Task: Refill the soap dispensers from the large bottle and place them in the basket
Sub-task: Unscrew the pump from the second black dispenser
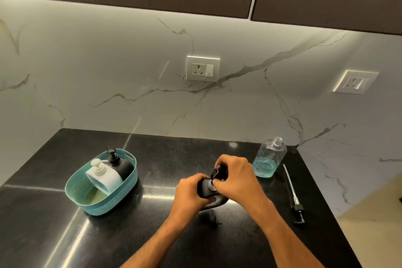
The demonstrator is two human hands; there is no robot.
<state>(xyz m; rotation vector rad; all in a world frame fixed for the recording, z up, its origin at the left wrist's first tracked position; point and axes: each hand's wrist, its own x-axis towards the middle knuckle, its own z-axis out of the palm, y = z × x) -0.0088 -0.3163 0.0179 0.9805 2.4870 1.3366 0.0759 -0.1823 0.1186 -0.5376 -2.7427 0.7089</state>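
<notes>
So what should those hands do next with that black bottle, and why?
Probably finish twisting the pump head on. The left hand grips the black dispenser while the right hand pinches its pump at the neck. Once it is closed, it can join the two in the basket.

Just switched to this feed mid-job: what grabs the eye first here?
Both hands at center: the left hand grips a black dispenser while the right hand holds its pump top. On the left, a teal basket holds a white and a black dispenser. A clear open bottle with blue liquid stands right.
</notes>
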